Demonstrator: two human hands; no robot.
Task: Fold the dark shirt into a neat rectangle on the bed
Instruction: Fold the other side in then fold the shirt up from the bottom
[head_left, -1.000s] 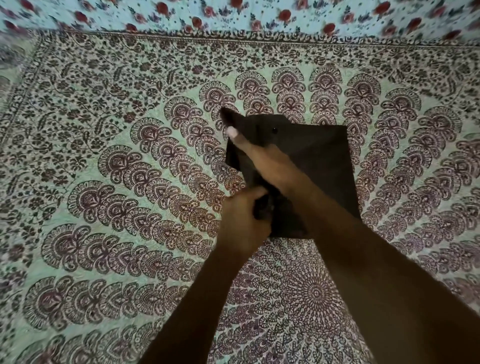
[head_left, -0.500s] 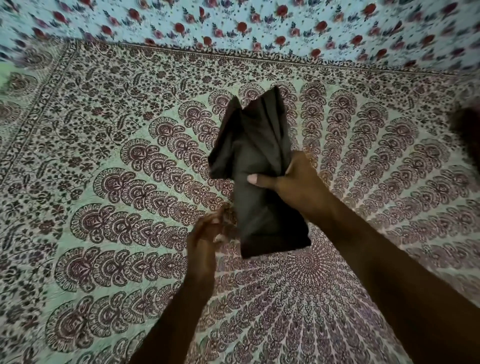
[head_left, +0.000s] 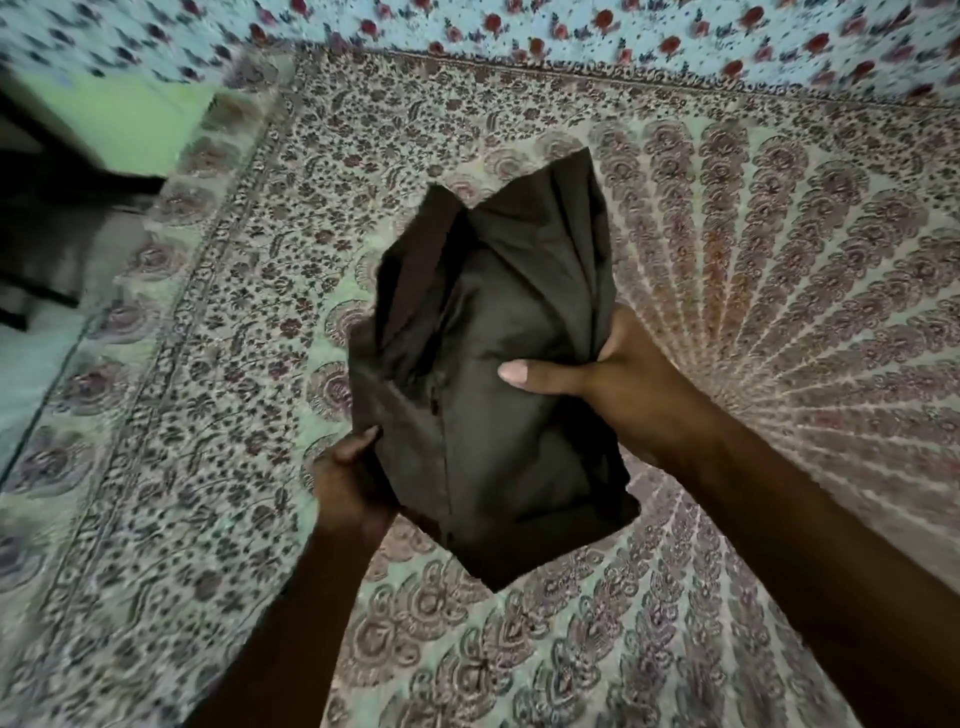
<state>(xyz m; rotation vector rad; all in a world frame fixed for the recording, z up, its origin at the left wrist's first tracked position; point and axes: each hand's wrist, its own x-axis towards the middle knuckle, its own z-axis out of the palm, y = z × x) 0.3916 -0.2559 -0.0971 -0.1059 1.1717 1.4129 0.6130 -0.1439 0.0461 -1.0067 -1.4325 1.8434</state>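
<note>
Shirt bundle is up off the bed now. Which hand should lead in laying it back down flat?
Probably the right hand: its thumb lies across the middle of the dark shirt and it grips the bunched upper part. The left hand only holds the lower left edge, so it suits steadying.

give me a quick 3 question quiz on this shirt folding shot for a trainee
1. True or false: the dark shirt lies flat on the patterned bedspread.
2. Which hand has its thumb pressed across the front of the shirt? A) left hand B) right hand C) neither
3. Fill in: the left hand holds the shirt at its lower ____ edge as seen in the picture.

Key
1. False. It is held up off the bed, bunched and creased at the top.
2. B. The right hand grips the shirt's right side with the thumb laid over the front.
3. Left.
</note>
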